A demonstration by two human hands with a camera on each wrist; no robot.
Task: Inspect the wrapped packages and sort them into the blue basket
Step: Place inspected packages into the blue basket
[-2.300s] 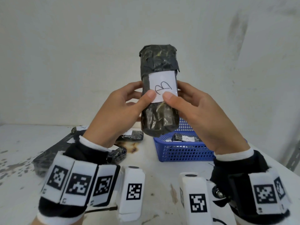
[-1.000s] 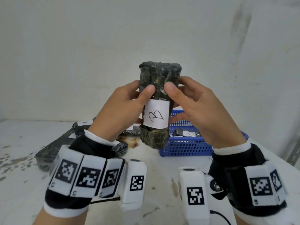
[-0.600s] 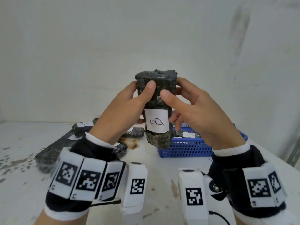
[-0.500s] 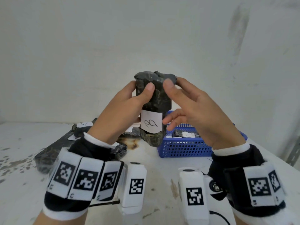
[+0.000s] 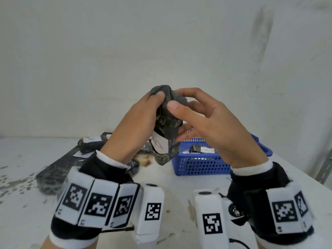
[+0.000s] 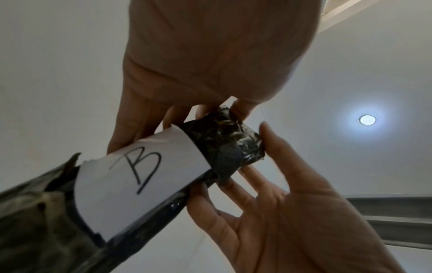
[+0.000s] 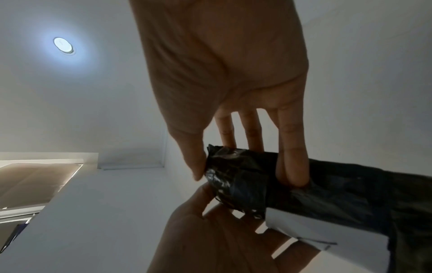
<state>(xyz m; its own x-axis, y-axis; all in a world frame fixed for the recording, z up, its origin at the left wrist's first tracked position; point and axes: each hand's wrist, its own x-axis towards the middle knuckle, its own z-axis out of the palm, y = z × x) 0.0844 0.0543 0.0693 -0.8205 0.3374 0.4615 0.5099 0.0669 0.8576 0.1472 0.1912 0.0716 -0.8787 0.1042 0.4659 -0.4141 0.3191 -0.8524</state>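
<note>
Package B (image 5: 166, 123) tips top-first toward the camera now, label (image 5: 159, 143) swinging low; left hand (image 5: 133, 126) and right hand (image 5: 206, 123) both pinch its upper end, inspection nearly done, blue basket (image 5: 201, 164) next.

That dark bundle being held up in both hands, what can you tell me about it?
The wrapped package is a long roll in crinkly, glossy dark plastic with dark tape, folded shut at its top end. A white paper label bears a handwritten B. It is held roughly upright above the table, lower end towards the blue basket. The left hand and the right hand grip its upper end.
</note>
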